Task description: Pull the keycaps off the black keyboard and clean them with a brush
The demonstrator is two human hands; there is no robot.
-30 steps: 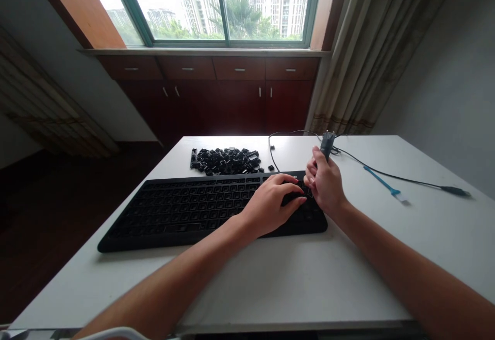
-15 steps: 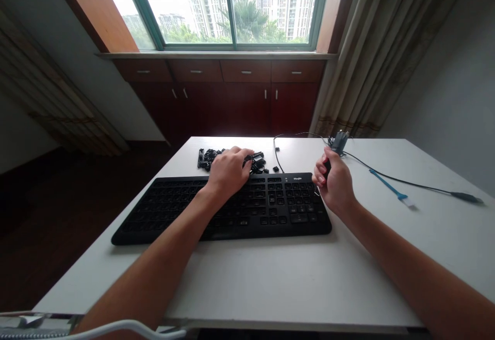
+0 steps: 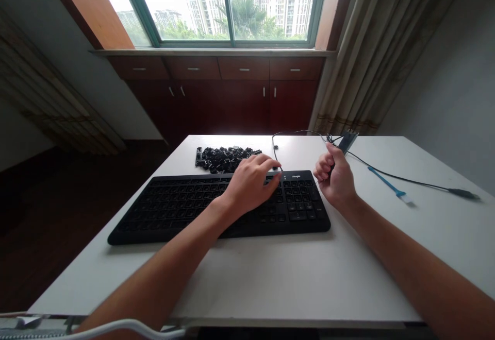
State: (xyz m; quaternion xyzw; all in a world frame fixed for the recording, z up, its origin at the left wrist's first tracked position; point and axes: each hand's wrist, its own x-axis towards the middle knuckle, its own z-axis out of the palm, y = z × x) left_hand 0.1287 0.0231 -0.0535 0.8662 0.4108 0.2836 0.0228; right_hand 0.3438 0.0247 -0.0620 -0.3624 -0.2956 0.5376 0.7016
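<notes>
I rate the cable as the main hazard at this station. The thin black cable (image 3: 406, 179) runs across the white table (image 3: 371, 273) and loops behind the keyboard (image 3: 305, 211), ending close to the left hand's fingers. If the hands catch it, it could drag through the pile of black keycaps (image 3: 226, 159) and scatter them. A slip of the left hand toward the upper centre of the frame could also disturb that pile.

The left hand (image 3: 251, 184) is half open, with its fingers curved over the upper right part of the keyboard. I cannot tell whether it touches the keys or has hold of something small. The right hand (image 3: 335, 177) is closed around a dark handheld tool (image 3: 347, 141), whose grey end projects toward the top of the table. I cannot identify the tool exactly. It sits just past the keyboard's upper right corner, near the cable. The keycaps lie beyond the keyboard, ahead of the left hand. A blue plastic strip (image 3: 386, 186) lies to the right of the right hand.
</notes>
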